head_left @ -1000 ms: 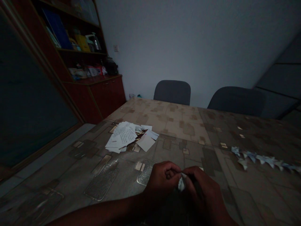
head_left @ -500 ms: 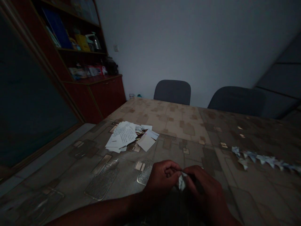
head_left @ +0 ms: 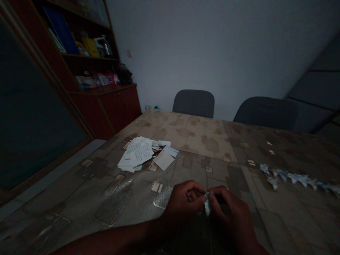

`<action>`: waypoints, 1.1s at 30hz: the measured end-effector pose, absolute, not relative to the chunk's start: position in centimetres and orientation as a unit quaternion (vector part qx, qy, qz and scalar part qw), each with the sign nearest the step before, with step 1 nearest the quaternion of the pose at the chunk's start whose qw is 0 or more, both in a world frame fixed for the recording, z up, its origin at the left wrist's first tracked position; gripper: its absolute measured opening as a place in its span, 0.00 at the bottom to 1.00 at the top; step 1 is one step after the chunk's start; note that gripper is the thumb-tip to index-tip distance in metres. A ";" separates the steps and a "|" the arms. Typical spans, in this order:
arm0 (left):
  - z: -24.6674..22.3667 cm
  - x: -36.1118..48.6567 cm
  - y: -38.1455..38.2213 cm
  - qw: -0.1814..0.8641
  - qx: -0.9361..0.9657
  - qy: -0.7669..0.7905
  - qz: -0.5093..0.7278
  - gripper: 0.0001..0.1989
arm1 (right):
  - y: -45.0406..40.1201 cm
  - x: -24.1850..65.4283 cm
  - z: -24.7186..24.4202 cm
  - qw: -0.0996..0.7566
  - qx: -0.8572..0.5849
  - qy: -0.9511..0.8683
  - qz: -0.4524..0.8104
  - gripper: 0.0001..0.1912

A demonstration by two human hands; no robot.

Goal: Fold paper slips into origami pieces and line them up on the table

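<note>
A small folded piece of pale paper [head_left: 207, 206] is pinched between my two hands near the table's front edge. My left hand [head_left: 186, 200] has its thumb and curled fingers closed on the paper's left side. From the right, my right hand [head_left: 230, 209] grips the same piece with thumb and index finger. Beyond my left hand lies a loose pile of printed paper pieces [head_left: 139, 152], with plain pieces at its right side. Several folded paper shapes [head_left: 301, 179] lie in a row on the right of the table.
The table [head_left: 183, 127] has a patterned cover. Two grey chairs [head_left: 193, 102] stand behind its far edge, against the wall. On the left is a red cabinet [head_left: 119, 109] with shelves holding a kettle [head_left: 106, 47] and other items.
The fingers of my right hand have shifted slightly on the folded paper, and the paper now looks narrower and hangs more upright. Both hands still hold it.
</note>
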State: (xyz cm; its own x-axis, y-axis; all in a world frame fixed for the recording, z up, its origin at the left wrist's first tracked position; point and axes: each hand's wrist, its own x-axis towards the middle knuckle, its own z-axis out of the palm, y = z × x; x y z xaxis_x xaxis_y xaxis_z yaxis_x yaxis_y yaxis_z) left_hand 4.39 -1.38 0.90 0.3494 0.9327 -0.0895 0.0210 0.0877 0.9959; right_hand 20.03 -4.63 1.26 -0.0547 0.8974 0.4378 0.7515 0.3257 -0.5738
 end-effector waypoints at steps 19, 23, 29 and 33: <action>1.3 4.6 -1.6 0.548 0.578 0.464 0.388 0.05 | -4.6 19.7 1.1 0.383 -0.552 -0.735 0.088 0.09; 1.2 4.6 -1.6 0.538 0.593 0.459 0.386 0.05 | -4.8 19.8 1.1 0.371 -0.564 -0.731 0.103 0.09; 1.4 4.6 -1.5 0.548 0.585 0.464 0.378 0.04 | -4.8 19.8 1.5 0.379 -0.538 -0.744 0.119 0.09; 1.5 4.5 -1.4 0.556 0.579 0.462 0.377 0.04 | -4.8 19.7 1.7 0.388 -0.515 -0.755 0.118 0.08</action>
